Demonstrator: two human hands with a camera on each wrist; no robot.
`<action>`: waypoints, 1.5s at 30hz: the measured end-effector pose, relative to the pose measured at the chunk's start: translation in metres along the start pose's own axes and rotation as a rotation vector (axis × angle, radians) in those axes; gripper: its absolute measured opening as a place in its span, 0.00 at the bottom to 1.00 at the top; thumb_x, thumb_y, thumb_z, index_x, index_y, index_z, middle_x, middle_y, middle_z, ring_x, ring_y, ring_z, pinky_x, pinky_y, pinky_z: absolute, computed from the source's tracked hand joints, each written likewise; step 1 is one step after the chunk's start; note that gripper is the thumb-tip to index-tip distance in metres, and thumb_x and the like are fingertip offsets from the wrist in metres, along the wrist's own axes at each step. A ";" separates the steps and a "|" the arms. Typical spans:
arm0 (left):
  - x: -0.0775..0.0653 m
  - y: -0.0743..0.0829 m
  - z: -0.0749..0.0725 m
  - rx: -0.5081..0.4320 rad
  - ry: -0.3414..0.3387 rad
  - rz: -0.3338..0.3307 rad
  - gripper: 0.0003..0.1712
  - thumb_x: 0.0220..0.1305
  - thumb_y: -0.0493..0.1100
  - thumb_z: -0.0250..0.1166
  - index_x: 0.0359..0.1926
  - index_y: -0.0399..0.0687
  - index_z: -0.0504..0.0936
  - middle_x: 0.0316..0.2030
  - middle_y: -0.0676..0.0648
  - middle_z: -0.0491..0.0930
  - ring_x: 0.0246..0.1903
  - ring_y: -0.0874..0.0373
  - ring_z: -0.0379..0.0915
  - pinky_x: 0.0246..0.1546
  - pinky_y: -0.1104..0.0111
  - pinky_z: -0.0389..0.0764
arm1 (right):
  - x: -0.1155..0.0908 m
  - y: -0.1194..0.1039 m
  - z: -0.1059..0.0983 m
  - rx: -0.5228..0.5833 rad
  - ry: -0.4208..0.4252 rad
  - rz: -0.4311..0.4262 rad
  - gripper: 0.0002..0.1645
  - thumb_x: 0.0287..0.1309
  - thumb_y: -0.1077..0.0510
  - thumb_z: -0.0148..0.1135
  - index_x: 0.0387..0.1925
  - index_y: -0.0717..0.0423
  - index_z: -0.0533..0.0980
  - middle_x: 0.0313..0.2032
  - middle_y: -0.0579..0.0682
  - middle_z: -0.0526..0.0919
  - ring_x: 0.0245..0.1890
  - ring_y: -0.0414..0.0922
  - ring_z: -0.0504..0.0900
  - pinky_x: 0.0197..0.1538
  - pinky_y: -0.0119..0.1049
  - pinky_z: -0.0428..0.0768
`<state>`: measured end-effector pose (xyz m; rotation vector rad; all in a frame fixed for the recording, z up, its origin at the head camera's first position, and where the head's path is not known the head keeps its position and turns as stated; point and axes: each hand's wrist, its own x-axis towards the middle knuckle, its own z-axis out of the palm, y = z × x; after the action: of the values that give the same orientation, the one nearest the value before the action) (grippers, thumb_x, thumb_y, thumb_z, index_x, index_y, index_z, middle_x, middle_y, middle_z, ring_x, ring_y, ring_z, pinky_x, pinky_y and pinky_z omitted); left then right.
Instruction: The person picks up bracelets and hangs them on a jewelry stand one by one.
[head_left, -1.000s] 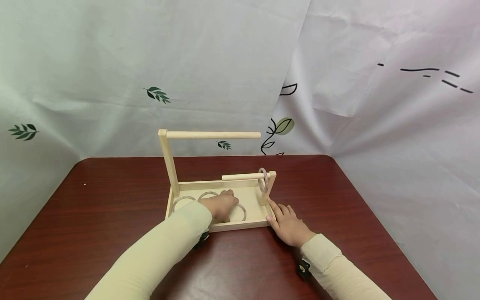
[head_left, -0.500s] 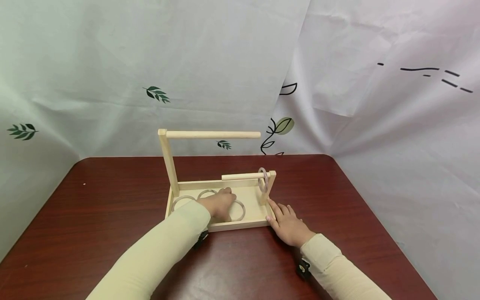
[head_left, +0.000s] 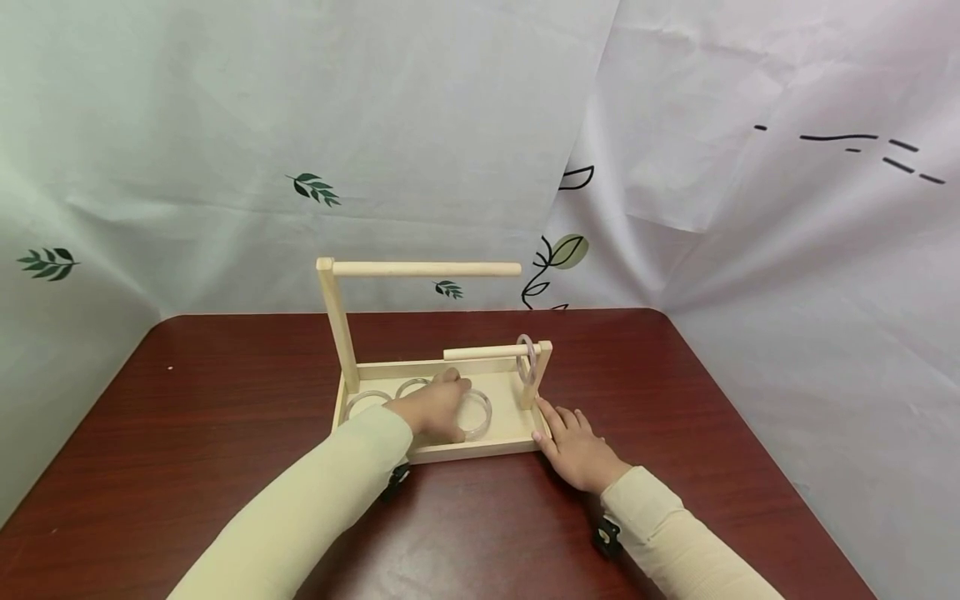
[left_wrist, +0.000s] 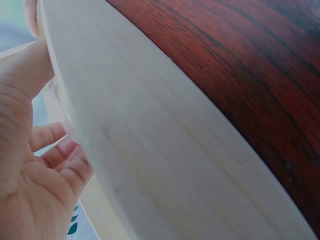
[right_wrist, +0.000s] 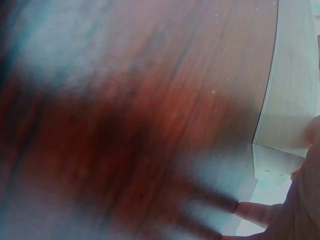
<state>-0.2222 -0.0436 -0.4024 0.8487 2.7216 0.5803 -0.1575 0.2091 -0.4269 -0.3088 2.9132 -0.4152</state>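
A pale wooden tray [head_left: 480, 450] with two posts, each bearing a horizontal dowel, stands on the table. Inside it, my left hand [head_left: 431, 408] holds a clear plastic ring [head_left: 489, 414] by its left side, between thumb and fingers. Part of that ring is hidden by the hand. Two more rings, a left one [head_left: 352, 402] and a middle one [head_left: 408, 383], lie in the tray, partly covered by the hand and sleeve. Another ring [head_left: 522, 367] hangs on the lower dowel [head_left: 480, 353]. My right hand [head_left: 577, 454] rests with extended fingers against the tray's right end.
The upper dowel [head_left: 427, 269] runs above and behind my left hand, from the tall left post [head_left: 339, 333]. The short post [head_left: 536, 379] rises at the tray's right end. Dark red tabletop [head_left: 675, 433] surrounds the tray, with a printed white cloth [head_left: 420, 125] behind.
The ring by my left hand's fingertips has tilted up from lying flat, and the hand has shifted slightly left. My right hand has stayed in place.
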 end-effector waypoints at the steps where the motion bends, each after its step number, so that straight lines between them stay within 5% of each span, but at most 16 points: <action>1: -0.001 -0.001 0.000 -0.005 0.014 0.000 0.40 0.35 0.40 0.76 0.54 0.35 0.74 0.43 0.43 0.67 0.43 0.50 0.66 0.43 0.59 0.76 | 0.000 0.000 0.000 0.000 -0.004 0.003 0.37 0.72 0.38 0.41 0.75 0.45 0.50 0.67 0.65 0.61 0.67 0.71 0.56 0.50 0.76 0.63; 17: -0.011 -0.011 -0.005 -0.072 0.115 -0.056 0.51 0.29 0.41 0.77 0.61 0.33 0.70 0.53 0.38 0.69 0.47 0.47 0.69 0.47 0.54 0.75 | 0.000 -0.001 0.000 0.008 -0.016 0.009 0.36 0.72 0.39 0.41 0.75 0.45 0.50 0.67 0.65 0.60 0.67 0.70 0.55 0.51 0.76 0.62; 25: -0.016 -0.019 -0.006 -0.167 0.151 -0.004 0.49 0.30 0.37 0.74 0.60 0.28 0.68 0.50 0.36 0.68 0.50 0.43 0.66 0.53 0.55 0.72 | -0.002 -0.001 -0.001 0.010 -0.007 0.001 0.36 0.72 0.39 0.41 0.75 0.46 0.51 0.66 0.65 0.61 0.67 0.69 0.56 0.51 0.74 0.64; 45: -0.034 -0.023 -0.008 -0.227 0.220 -0.008 0.48 0.31 0.38 0.72 0.60 0.28 0.68 0.50 0.35 0.69 0.50 0.44 0.66 0.52 0.54 0.72 | -0.004 -0.003 -0.003 0.025 0.006 -0.004 0.36 0.72 0.40 0.43 0.75 0.47 0.52 0.66 0.64 0.62 0.67 0.68 0.57 0.53 0.72 0.65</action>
<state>-0.2090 -0.0834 -0.4019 0.7560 2.7747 1.0141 -0.1539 0.2077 -0.4230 -0.3100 2.9114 -0.4531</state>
